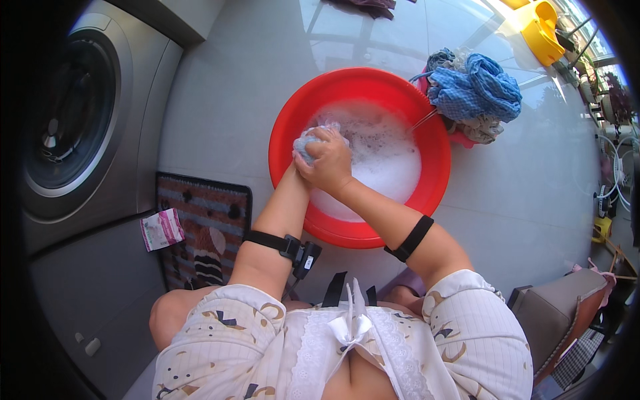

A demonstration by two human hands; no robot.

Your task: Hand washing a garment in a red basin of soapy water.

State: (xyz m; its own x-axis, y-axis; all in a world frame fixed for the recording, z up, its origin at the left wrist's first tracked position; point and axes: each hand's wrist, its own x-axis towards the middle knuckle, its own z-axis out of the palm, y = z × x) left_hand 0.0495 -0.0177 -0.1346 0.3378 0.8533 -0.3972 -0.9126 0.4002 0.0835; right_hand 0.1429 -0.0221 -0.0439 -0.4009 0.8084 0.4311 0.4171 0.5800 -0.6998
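Note:
A red plastic basin (285, 130) full of sudsy water (380, 165) stands on the floor before me. Over its left side, my right hand (327, 157) has its fingers curled around a wet, light-blue bunched cloth (304, 143) with foam on it. My left forearm reaches up to the same cloth; of my left hand (301, 169) only the wrist end shows, and the rest is hidden behind the cloth and my right hand. A thin metal wire or handle (424, 120) crosses the basin's right rim.
Right of the basin, blue checked and pale clothes (475, 90) are heaped on a pink container (462, 140). At left are a front-loading washing machine (75, 115), a patterned mat (205, 225) and a printed packet (162, 229). A yellow plastic item (542, 32) stands far right, a padded seat (560, 295) lower right.

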